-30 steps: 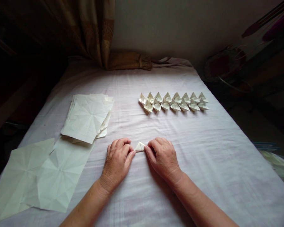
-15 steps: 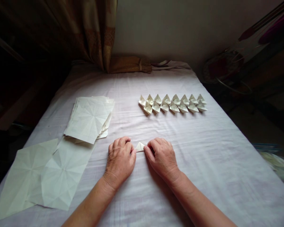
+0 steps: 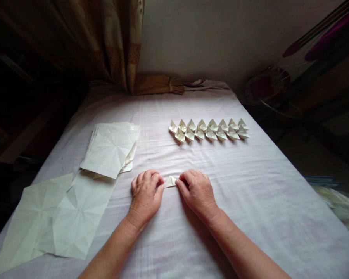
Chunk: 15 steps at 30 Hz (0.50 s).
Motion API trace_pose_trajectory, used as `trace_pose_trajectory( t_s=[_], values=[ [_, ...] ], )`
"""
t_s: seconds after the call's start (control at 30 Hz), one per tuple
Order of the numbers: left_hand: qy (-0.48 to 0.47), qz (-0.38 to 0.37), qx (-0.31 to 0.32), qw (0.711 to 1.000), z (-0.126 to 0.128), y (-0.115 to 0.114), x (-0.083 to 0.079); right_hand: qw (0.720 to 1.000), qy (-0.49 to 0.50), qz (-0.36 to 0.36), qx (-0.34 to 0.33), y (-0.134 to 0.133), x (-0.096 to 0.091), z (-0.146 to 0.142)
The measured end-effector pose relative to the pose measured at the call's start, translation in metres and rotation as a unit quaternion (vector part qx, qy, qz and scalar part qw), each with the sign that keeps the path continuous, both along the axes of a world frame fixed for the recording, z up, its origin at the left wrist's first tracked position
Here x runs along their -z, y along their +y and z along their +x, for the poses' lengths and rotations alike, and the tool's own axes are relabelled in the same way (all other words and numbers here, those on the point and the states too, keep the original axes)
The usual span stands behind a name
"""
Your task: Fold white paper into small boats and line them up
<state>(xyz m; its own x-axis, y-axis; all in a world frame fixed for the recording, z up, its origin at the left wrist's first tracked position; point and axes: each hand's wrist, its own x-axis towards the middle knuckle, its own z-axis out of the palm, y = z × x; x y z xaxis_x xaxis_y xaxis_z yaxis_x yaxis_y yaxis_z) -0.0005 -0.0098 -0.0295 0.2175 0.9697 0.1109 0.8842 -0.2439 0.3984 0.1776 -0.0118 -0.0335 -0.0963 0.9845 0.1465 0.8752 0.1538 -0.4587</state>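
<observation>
Between my two hands, a small folded paper triangle (image 3: pixel 170 181) sits low over the cloth with its point facing away from me. My left hand (image 3: pixel 147 193) pinches its left corner between thumb and fingers. At the opposite corner, my right hand (image 3: pixel 198 193) grips it the same way. The fingertips cover both ends of the paper. Farther off, to the right, several folded paper boats (image 3: pixel 211 130) stand close together in two rows.
A stack of creased white sheets (image 3: pixel 107 149) lies left of my hands, with loose creased sheets (image 3: pixel 78 215) nearer me. A pale cloth (image 3: pixel 250 213) covers the surface beneath. A brown curtain (image 3: pixel 133 50) hangs at the back, touching the far edge.
The view has shifted slightly, so the paper boats appear a little lower and more to the left. Both hands still hold the paper triangle by its corners; its shape looks the same.
</observation>
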Motion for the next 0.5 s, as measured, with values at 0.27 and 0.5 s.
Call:
trace_pose_trajectory(
  t_s=[0.27,0.5],
  values=[
    [0.022,0.103,0.165,0.981,-0.008,-0.011,0.007,1.0,-0.003,-0.002,0.003,0.001,0.001,-0.001],
    [0.08,0.111,0.202,0.97,-0.012,-0.007,0.004,1.0,0.005,0.021,0.021,-0.005,0.005,0.008]
  ],
)
